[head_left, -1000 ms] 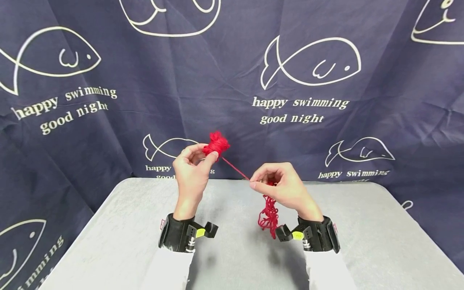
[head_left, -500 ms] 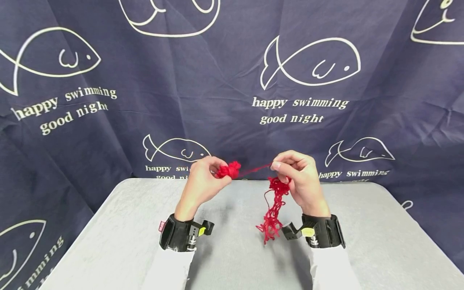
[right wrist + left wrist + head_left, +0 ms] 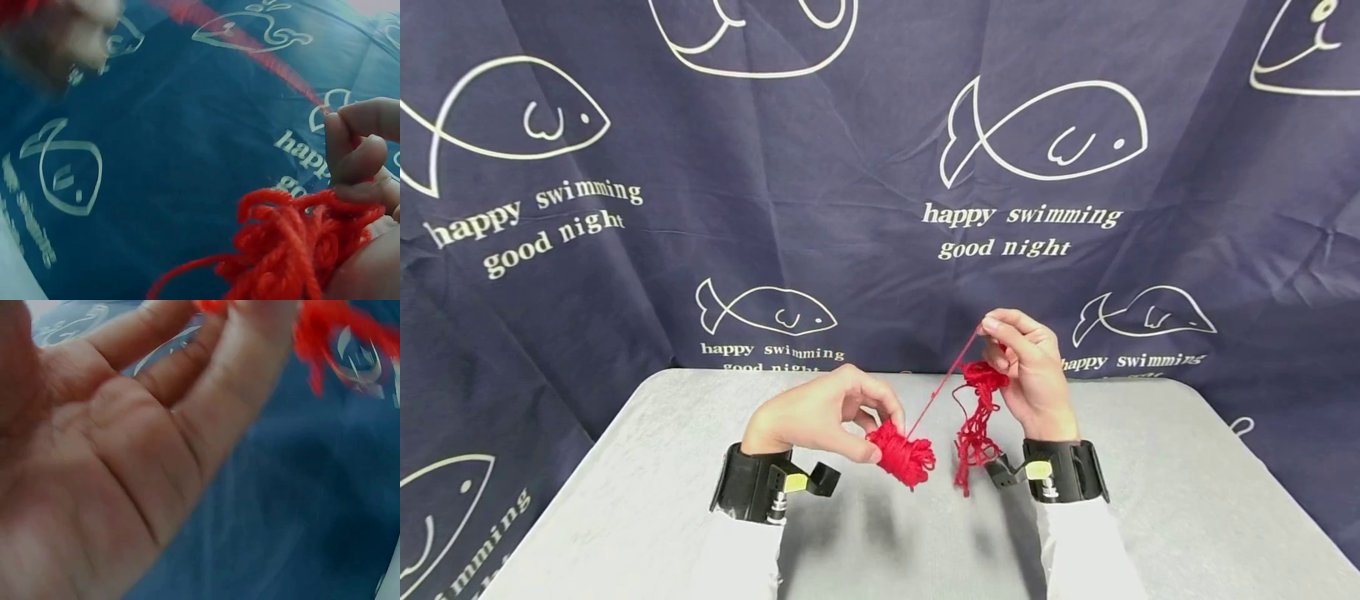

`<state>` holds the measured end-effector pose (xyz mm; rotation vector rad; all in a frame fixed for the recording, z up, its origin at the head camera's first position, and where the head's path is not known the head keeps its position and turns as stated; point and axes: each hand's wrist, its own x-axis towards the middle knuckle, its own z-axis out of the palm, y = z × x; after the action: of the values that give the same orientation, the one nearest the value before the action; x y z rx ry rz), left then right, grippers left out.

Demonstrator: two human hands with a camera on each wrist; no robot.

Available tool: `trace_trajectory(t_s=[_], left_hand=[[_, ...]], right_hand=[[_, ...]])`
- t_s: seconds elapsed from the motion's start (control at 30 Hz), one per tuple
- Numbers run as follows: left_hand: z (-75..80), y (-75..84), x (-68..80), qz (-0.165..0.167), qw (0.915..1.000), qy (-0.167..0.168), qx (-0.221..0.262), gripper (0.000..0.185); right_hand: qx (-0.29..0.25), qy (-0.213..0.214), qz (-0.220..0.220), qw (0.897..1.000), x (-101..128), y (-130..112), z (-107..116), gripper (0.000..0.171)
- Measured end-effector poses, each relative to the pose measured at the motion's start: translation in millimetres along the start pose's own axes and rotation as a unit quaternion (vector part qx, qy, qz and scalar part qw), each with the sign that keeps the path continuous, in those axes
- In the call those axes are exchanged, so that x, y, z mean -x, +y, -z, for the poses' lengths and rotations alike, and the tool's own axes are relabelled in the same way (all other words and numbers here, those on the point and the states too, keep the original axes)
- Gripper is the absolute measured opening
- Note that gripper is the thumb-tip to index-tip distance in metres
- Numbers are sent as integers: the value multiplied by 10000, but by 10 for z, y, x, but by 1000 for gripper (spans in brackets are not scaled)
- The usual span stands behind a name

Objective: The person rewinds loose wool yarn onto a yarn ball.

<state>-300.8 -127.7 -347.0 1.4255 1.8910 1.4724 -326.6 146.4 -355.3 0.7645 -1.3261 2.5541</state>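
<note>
Between its thumb and fingers my left hand [image 3: 831, 412] holds a small wound bundle of red yarn [image 3: 904, 454], low over the table in the head view. A taut strand [image 3: 942, 385] runs from the bundle up to my right hand [image 3: 1030, 367], whose thumb and index fingertip pinch it. Loose loops of red yarn [image 3: 977, 425] hang from the right palm, held by the other fingers; the right wrist view shows these tangled loops [image 3: 281, 244] up close. Only the palm of the left hand [image 3: 125, 437] and blurred red yarn [image 3: 331, 331] appear in the left wrist view.
A grey-white table [image 3: 647, 483] lies under both hands. Behind it hangs a dark blue cloth [image 3: 865, 167] printed with white fish and lettering. Each wrist wears a black strap [image 3: 752, 483] with a small camera mount.
The left hand with the yarn bundle has come down and to the right, turning over. The right hand has risen and shifted right, its loose loops hanging below it. The strand now slants steeply.
</note>
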Motion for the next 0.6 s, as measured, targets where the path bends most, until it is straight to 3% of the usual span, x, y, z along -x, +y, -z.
trace_trajectory(t_s=[0.1,0.17,0.23,0.33,0.47,0.6], left_hand=[[-9,45,4,-672,9949,-64,751,21],[-16,62,-7,-1112,9870,64,1163,20],[-19,66,-23,-1519,9774,379,1417,21],[-28,63,-48,-1887,9605,1168,1680,25],[-44,61,-96,-1876,9243,2458,2236,34],[-44,56,-178,-1505,8716,3805,2699,31]], right_hand=[[1052,175,-47,9943,-12,43,-1,16],[1942,80,-164,9808,-9,62,-1,6],[2816,-165,-298,9589,-4,77,-5,4],[3860,-721,-389,9188,3,93,-18,7],[4591,-1416,-367,8762,20,98,-62,7],[4887,-1956,-314,8497,55,71,-129,15]])
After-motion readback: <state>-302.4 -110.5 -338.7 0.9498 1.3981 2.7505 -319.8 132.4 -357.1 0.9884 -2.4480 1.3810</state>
